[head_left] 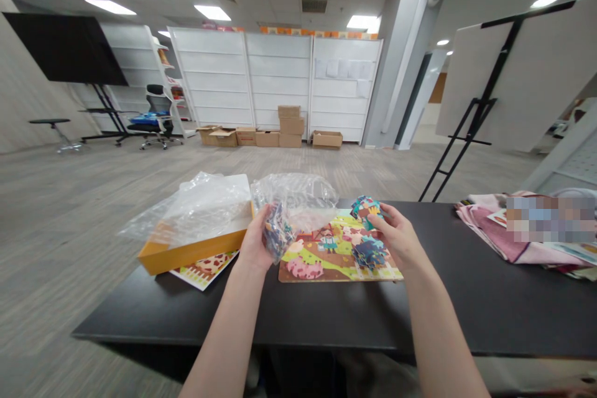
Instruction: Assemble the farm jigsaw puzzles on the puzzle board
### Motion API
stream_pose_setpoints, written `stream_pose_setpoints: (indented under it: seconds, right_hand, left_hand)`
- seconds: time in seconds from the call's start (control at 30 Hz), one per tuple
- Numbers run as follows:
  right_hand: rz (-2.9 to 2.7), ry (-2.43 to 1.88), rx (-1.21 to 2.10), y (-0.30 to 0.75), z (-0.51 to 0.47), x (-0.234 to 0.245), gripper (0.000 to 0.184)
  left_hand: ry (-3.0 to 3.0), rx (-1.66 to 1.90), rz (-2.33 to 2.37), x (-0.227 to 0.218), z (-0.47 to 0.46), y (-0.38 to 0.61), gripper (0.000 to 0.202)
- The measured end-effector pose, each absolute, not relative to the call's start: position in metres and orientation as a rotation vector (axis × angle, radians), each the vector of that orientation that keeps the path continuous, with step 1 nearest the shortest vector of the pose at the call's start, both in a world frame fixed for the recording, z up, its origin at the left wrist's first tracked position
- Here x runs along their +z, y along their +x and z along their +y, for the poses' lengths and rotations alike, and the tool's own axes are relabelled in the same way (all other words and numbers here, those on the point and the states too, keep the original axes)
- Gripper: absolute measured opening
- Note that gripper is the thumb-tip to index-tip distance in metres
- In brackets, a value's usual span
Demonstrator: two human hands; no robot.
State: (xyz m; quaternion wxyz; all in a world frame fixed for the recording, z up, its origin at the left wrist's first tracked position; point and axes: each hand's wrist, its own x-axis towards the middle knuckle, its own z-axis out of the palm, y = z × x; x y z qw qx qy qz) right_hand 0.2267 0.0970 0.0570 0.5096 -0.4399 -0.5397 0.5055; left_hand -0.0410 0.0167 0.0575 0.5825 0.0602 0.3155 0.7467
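My left hand (pixel 259 239) is closed round a clear plastic bag of puzzle pieces (pixel 278 231). In my right hand (pixel 395 233) is a small bunch of colourful puzzle pieces (pixel 366 210), pinched between thumb and fingers. Below it, a heap of dark blue puzzle pieces (pixel 370 252) lies on a farm picture board (pixel 303 268) that shows a pink pig and green fields. The board rests flat on the black table (pixel 336 311), partly hidden by the bag and my right hand.
A yellow box (pixel 196 253) with clear plastic wrapping (pixel 196 211) in it stands at the left, over a picture sheet (pixel 205 270). More crumpled plastic (pixel 298 193) lies behind the board. Folded pink cloth (pixel 489 230) is on the right. Cardboard boxes (pixel 291 127) line the far shelves.
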Motion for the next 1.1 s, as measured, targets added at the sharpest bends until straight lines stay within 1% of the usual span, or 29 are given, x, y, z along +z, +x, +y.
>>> stream_pose_setpoints:
  seconds: [0.1,0.27,0.4,0.53,0.6,0.73,0.9,1.0,1.1]
  right_hand:
    - [-1.463,-1.125,1.125,0.225,0.100,0.050,0.057]
    - [-1.972,-1.193,0.752,0.195,0.089,0.038,0.041]
    - [-2.164,-1.078,0.777,0.179,0.081,0.034,0.030]
    - [-2.088,-1.022,0.842,0.179,0.080,0.034,0.021]
    - [-2.058,-0.988,0.853,0.179,0.081,0.033,0.020]
    - [-2.070,-0.890,0.820,0.175,0.081,0.033,0.023]
    - [-2.071,-0.911,0.753,0.181,0.083,0.038,0.025]
    - [-2.020,-1.071,0.669,0.200,0.089,0.048,0.025]
    - [-1.754,-1.272,0.526,0.223,0.092,0.062,0.027]
  left_hand:
    - [0.168,1.767,0.594,0.059,0.014,-0.040,0.022]
    - [0.199,1.753,0.455,0.059,0.014,-0.030,0.025]
    - [0.274,1.694,0.573,0.058,0.014,-0.025,0.026]
    - [0.319,1.619,0.735,0.060,0.013,-0.021,0.027]
    - [0.302,1.594,0.761,0.061,0.014,-0.020,0.026]
    - [0.255,1.568,0.781,0.060,0.014,-0.019,0.027]
    - [0.256,1.575,0.781,0.058,0.015,-0.022,0.023]
    - [0.270,1.581,0.801,0.058,0.014,-0.024,0.025]
    - [0.285,1.575,0.856,0.059,0.013,-0.022,0.025]
